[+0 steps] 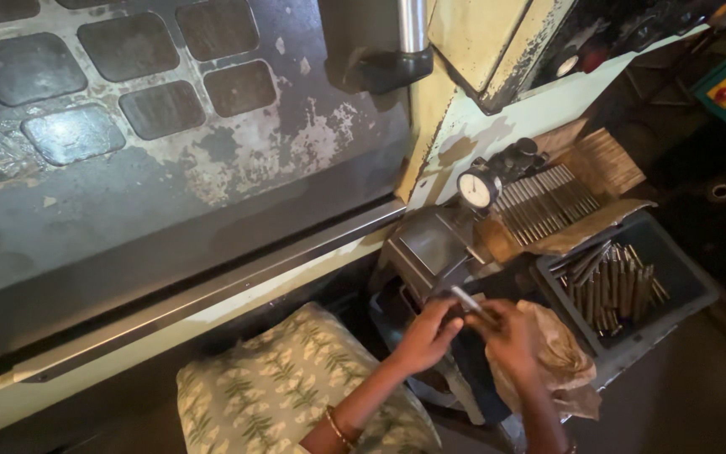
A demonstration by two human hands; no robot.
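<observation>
Left hand (427, 336) and right hand (507, 335) meet, fingers pinching a short grey metal rod (466, 299), its long axis slanting up-left toward the round dial gauge (475, 188).

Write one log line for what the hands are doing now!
left hand: on metal rod | right hand: on same rod | nearby: dial gauge, bin of rods

Bare forearms, a thin bangle (337, 427) on the left wrist, and leaf-printed pale cloth (279, 387) over the lap.
</observation>
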